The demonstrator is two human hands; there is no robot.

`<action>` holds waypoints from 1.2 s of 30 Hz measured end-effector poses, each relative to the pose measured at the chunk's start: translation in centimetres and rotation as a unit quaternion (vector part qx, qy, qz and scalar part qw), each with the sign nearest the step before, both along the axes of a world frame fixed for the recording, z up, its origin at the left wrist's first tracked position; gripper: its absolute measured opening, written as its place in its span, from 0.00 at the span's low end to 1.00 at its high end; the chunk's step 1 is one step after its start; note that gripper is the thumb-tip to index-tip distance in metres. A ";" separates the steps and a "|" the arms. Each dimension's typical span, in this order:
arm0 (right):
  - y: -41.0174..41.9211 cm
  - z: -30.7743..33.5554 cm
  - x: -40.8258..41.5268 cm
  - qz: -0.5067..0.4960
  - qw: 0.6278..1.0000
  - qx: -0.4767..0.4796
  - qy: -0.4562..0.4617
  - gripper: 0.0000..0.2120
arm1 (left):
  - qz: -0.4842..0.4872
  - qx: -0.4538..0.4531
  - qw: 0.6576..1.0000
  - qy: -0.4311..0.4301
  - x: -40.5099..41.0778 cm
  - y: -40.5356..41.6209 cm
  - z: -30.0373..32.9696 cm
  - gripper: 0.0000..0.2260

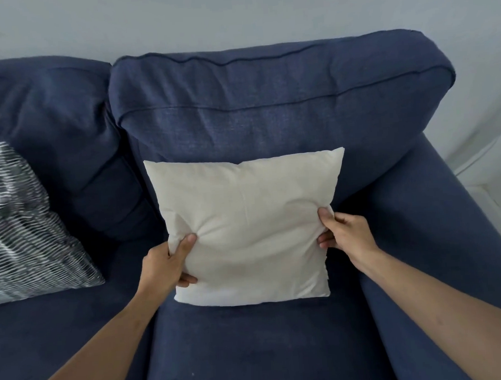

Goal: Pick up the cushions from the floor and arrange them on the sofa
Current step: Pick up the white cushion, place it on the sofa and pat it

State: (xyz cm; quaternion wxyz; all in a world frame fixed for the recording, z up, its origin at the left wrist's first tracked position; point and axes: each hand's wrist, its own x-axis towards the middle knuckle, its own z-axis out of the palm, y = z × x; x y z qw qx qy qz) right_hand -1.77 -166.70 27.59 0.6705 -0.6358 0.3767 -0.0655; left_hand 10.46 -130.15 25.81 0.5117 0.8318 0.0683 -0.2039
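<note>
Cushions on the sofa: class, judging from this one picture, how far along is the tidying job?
Done: a black-and-white patterned cushion already lies on the navy sofa, left seat. In hand: the left hand and right hand grip the cream cushion, propping it against the backrest of the right seat. Left: letting go. The floor is barely in view, so any cushions remaining there cannot be told.

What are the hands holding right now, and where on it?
Both hold the cream cushion: the left hand pinches its lower left edge, the right hand its right edge. It stands on the sofa seat.
</note>
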 end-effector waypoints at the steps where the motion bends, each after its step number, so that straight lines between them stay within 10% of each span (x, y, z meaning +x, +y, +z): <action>1: 0.3 -0.1 0.0 -0.009 1.000 0.008 0.001 0.15 | -0.007 0.003 1.000 0.008 -0.1 -0.1 0.0 0.30; 4: 1.2 0.7 -0.6 -0.055 0.995 -0.086 0.003 0.13 | 0.003 0.071 0.997 -0.044 -0.7 0.0 1.0 0.37; 7: 2.5 2.6 -1.2 -0.100 0.939 -0.316 -0.091 0.13 | 0.065 0.176 0.944 -0.271 -1.1 -0.3 3.0 0.39; 11: 7.4 3.5 1.8 0.142 0.725 -0.652 -0.173 0.27 | -0.092 0.181 0.824 -0.529 -1.4 -6.3 5.8 0.26; 14: 10.8 2.3 4.7 0.202 0.657 -0.709 -0.159 0.29 | -0.198 0.207 0.764 -0.579 -1.1 -11.1 5.3 0.26; 21: 5.9 -1.5 7.7 0.176 0.614 -0.765 -0.077 0.34 | -0.191 0.332 0.782 -0.492 6.0 -7.5 0.7 0.33; 27: 2.9 -0.1 6.2 0.020 0.723 -0.690 -0.018 0.35 | -0.063 0.264 0.842 -0.466 6.3 -5.2 2.6 0.31; 36: 11.3 -6.7 3.9 0.144 0.657 -0.730 -0.121 0.32 | -0.149 0.193 0.807 -0.538 -3.0 -11.0 -5.0 0.29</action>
